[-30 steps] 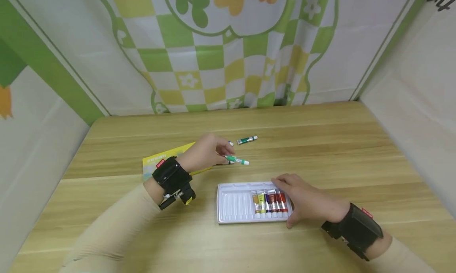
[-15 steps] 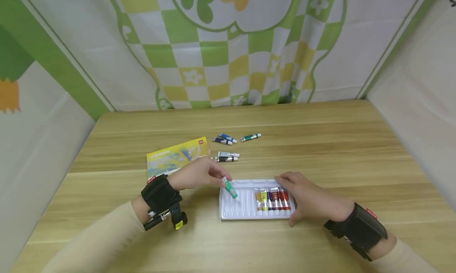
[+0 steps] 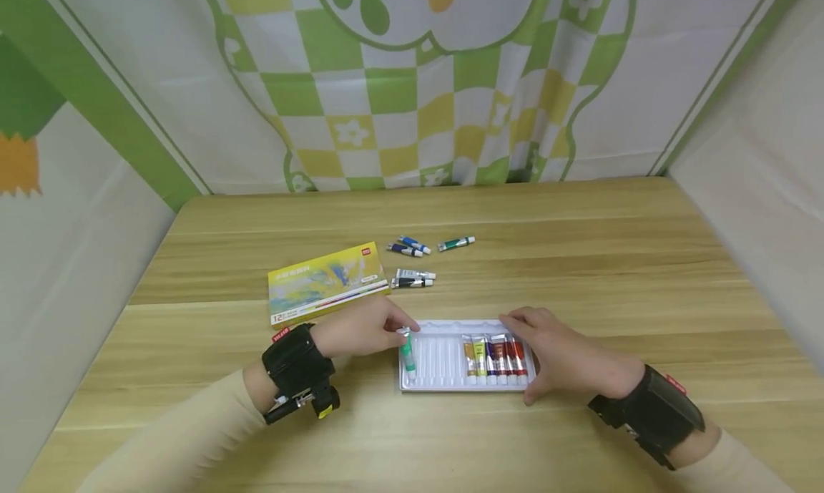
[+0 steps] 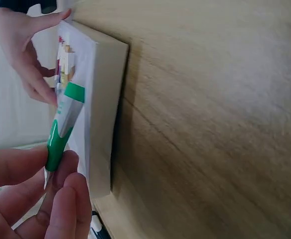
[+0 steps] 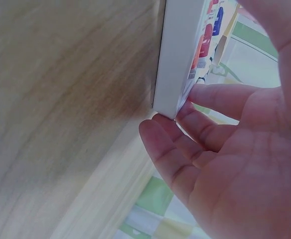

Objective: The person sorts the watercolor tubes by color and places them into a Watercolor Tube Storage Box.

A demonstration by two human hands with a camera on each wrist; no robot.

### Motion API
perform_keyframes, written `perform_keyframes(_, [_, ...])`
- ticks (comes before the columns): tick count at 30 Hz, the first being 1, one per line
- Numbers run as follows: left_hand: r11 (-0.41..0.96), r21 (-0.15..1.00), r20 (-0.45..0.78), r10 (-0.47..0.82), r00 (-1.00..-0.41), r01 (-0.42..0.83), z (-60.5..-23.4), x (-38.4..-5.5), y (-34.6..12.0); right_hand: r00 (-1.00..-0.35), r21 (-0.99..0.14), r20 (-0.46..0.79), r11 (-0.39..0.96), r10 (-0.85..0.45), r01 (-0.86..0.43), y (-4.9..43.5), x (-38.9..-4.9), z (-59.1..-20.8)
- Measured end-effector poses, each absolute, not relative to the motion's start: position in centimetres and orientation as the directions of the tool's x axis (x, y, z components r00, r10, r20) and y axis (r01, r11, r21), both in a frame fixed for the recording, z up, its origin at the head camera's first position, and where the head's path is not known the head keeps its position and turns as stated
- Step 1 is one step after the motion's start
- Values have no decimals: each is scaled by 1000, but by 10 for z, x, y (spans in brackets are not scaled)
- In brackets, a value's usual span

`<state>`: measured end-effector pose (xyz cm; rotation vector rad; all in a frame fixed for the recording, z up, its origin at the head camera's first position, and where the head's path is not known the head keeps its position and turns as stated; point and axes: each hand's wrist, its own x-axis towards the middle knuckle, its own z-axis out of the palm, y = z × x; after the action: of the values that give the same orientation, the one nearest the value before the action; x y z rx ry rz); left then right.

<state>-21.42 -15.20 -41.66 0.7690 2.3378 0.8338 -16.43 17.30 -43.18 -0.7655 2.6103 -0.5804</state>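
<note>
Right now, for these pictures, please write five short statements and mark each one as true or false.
1. The left hand pinches a light green tube. True.
2. The right hand touches nothing. False: the right hand holds one end of the white tray.
3. Six tubes lie side by side in the tray. True.
4. The yellow box is inside the tray. False: the yellow box lies on the table.
5. Five tubes lie outside the tray. True.
</note>
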Motion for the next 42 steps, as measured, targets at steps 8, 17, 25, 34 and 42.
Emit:
perform_keyframes(8, [692, 581, -251, 654, -714, 429, -416, -207, -133, -791, -471, -210, 769, -574, -433, 174, -164, -432])
perform_keyframes(17, [738, 517, -237, 611, -756, 434, -416, -199, -128, -792, -480, -210, 766, -573, -427, 174, -164, -432])
perform_keyframes(25, [744, 512, -239, 603, -761, 429, -425, -196, -126, -794, -478, -212, 769, -570, -424, 173, -164, -432])
perform_keyframes(34, [743, 511, -256, 611, -749, 432, -429, -202, -126, -793, -488, -213, 765, -571, -421, 174, -164, -435])
perform_keyframes(42, [748, 492, -277, 620, -734, 446, -429, -206, -123, -794, -483, -205, 765, -573, -427, 174, -164, -435])
